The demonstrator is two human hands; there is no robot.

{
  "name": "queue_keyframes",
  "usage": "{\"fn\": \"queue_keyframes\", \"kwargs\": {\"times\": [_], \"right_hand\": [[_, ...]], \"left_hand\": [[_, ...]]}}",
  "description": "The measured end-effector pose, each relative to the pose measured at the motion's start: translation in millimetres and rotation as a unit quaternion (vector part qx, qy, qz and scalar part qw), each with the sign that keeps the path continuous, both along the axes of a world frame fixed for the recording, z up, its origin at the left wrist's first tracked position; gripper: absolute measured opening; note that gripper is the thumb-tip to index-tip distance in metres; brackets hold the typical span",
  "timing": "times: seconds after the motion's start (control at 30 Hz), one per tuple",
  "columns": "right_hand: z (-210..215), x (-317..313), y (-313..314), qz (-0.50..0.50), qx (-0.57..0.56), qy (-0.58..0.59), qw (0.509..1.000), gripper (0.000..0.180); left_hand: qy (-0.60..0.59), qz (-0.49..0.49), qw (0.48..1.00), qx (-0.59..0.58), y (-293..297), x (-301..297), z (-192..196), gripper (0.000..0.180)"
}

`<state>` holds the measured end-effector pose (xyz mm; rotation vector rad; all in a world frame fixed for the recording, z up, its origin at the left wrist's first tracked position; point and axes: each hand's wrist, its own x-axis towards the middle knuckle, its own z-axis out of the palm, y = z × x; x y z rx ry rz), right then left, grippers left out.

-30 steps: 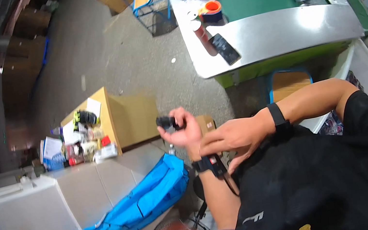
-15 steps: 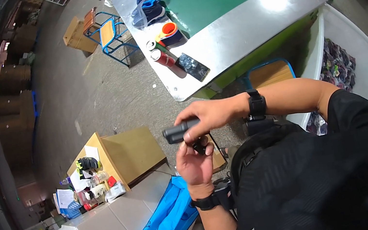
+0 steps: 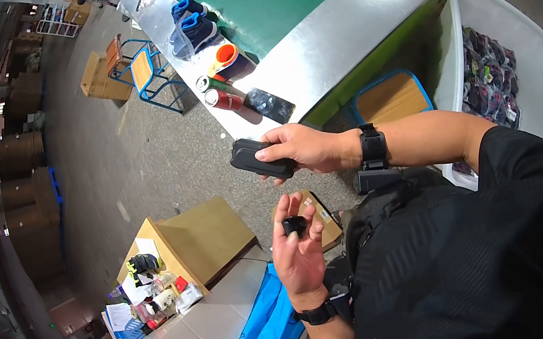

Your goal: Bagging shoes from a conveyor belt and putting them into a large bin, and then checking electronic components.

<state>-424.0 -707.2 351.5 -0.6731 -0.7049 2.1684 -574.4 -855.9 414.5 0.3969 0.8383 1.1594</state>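
My right hand [image 3: 308, 148] comes in from the right side with its fingers wrapped round a black handheld device [image 3: 261, 159], a flattish block with rounded corners whose exact kind I cannot make out. Just below it, my left hand [image 3: 301, 262] is turned palm up. A small black rounded piece [image 3: 294, 225] sits between its thumb and fingertips. The two hands are apart, with floor showing between them. Each wrist wears a black band. Beyond my right hand, a dark phone [image 3: 270, 105] lies on the metal edge of the workbench [image 3: 309, 50].
On the bench stand a red can [image 3: 223, 99], a green can [image 3: 207, 84], an orange-lined cup [image 3: 227, 59] and blue shoes [image 3: 195, 30]. A white bin [image 3: 525, 52] holds packed goods at right. Stools [image 3: 144, 71], a cluttered wooden cabinet [image 3: 204, 243] and blue cloth [image 3: 261, 335] are around.
My hands have come apart. The right hand has lifted the black device up and away, while the left hand has stayed below with the small black piece. The view has shifted slightly.
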Motion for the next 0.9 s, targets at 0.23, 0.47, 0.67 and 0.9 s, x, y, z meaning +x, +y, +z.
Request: {"fn": "queue_keyframes", "kwargs": {"times": [0.23,0.47,0.67,0.9], "right_hand": [[-16.2,0.5,3.8,0.002,-0.051,0.017,0.999,0.032],[-21.0,4.0,0.7,0.006,-0.088,0.001,0.996,0.031],[-21.1,2.0,-4.2,0.017,-0.119,0.000,0.993,0.030],[-30.5,-3.7,-15.6,0.048,-0.222,0.054,0.972,0.032]], "left_hand": [[-0.104,-0.013,0.994,0.041,-1.4,3.0,1.8,0.069],[-0.005,0.012,1.000,0.027,-4.1,13.1,-2.0,0.053],[0.125,0.036,0.992,-0.005,-6.3,22.5,-7.5,0.053],[0.099,-0.042,0.994,-0.038,-5.3,33.9,-6.3,0.046]]}}
